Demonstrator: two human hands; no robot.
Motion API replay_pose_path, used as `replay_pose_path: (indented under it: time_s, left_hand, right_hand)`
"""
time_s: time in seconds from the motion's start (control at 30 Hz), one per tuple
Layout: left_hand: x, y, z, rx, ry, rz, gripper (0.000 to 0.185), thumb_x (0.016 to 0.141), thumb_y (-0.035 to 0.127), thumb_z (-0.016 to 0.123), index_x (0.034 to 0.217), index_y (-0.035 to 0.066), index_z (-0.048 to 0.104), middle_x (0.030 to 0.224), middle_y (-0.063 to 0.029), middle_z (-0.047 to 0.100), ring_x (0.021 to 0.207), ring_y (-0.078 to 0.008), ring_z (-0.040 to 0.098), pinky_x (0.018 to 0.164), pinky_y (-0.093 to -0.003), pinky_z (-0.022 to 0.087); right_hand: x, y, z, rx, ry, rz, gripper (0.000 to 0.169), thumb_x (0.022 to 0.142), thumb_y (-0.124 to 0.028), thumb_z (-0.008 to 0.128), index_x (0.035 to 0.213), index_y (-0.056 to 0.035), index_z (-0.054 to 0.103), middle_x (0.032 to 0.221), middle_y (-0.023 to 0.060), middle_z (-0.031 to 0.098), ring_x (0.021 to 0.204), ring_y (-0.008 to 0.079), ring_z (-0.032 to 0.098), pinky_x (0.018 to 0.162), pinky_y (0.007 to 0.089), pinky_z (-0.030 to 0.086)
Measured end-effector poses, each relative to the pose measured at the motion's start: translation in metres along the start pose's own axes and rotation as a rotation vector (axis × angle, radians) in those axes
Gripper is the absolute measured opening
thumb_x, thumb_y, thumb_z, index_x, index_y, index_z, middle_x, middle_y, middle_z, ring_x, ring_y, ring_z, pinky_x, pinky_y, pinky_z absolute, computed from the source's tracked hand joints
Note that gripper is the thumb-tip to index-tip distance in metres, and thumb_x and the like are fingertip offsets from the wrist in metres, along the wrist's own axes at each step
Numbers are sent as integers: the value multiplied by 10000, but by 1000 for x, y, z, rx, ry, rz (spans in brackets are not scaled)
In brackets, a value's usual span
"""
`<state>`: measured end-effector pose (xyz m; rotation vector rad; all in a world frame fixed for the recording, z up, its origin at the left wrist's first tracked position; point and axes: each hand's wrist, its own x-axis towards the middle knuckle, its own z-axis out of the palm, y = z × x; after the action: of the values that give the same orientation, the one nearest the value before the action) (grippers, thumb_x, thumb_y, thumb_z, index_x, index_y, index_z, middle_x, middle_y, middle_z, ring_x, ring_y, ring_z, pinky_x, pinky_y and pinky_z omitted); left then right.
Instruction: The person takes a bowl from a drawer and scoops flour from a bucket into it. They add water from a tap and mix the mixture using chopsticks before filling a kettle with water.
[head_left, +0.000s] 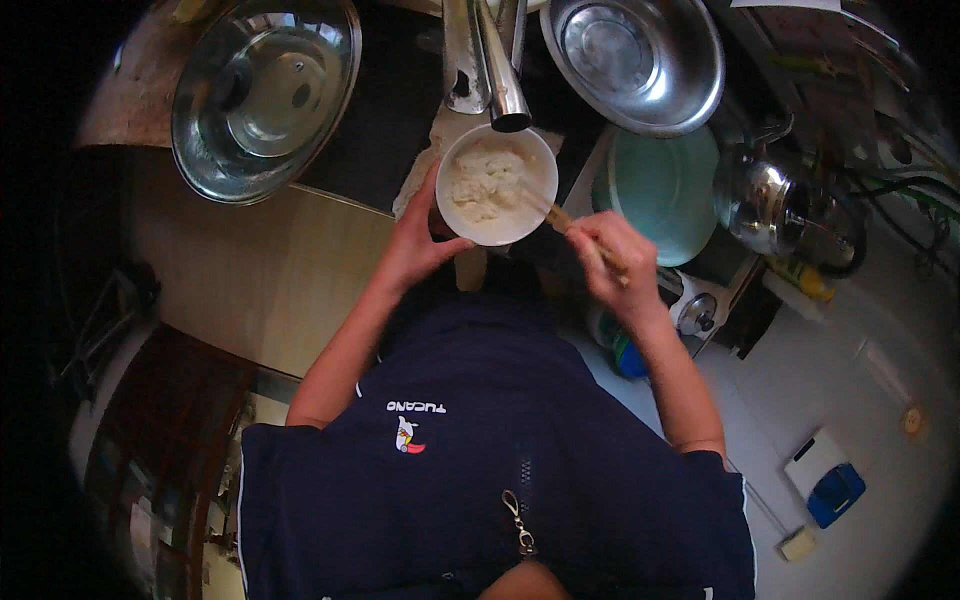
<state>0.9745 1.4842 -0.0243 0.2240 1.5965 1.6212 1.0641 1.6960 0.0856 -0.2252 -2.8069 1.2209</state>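
My left hand (420, 232) grips the side of a white bowl (551, 161), its thumb along the near rim and its fingers mostly hidden behind the wall. Inside lies a pale, lumpy, dough-like mixture (484, 184). My right hand (619, 262) is closed around wooden chopsticks (559, 219), whose blurred tips reach into the mixture from the right. A beige cloth (411, 193) shows behind the bowl. Just beyond the far rim, the end of a shiny metal tube (508, 101) points towards me.
A glass bowl (270, 169) stands at the upper left, a steel basin (645, 67) at the upper right. Below that basin are a pale green tub (664, 195) and a shiny metal kettle (761, 199). A pot lid (697, 313) lies near my right forearm.
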Motion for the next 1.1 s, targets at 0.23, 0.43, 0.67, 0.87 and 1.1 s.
replay_pose_path:
  time_s: [0.23, 0.43, 0.67, 0.87, 1.1]
  left_hand:
    - [5, -8, 5, 116, 34, 100, 1047, 572, -5, 759, 1404, 135, 139, 1265, -156, 375, 1094, -238, 492, 860, -344, 465]
    - [4, -7, 10, 85, 51, 65, 1044, 565, 7, 774, 1397, 155, 160, 1259, -161, 339, 1112, -269, 482, 886, -363, 460]
    - [4, -15, 10, -45, 34, 50, 1038, 583, -11, 765, 1398, 131, 138, 1320, -149, 304, 1126, -265, 475, 874, -365, 467]
    - [5, -4, 12, -42, 28, 46, 1042, 601, -27, 751, 1404, 137, 107, 1329, -137, 343, 1116, -244, 485, 873, -359, 464]
    - [10, -4, 11, -151, -31, 23, 1060, 587, -39, 749, 1406, 149, 104, 1330, -126, 366, 1134, -239, 470, 900, -355, 446]
  right_hand:
    - [14, 1, 6, 255, 169, 154, 28, 780, -24, 600, 784, 2, 612, 716, 108, 589, 639, 192, 582, 571, 269, 451]
    - [-17, 16, -3, 183, 265, 278, 26, 789, -16, 584, 783, -1, 604, 703, 98, 589, 623, 175, 569, 566, 266, 444]
    - [-10, -3, 21, 552, 318, 453, 106, 850, -50, 536, 813, 27, 599, 736, 74, 593, 629, 119, 577, 571, 223, 458]
    - [-27, 16, 22, 500, 326, 503, 151, 876, -104, 528, 837, 23, 600, 761, 77, 592, 654, 126, 600, 589, 227, 486]
    - [-3, 0, 8, 732, 323, 569, 203, 900, -138, 491, 862, 31, 597, 796, 89, 603, 679, 139, 613, 620, 236, 505]
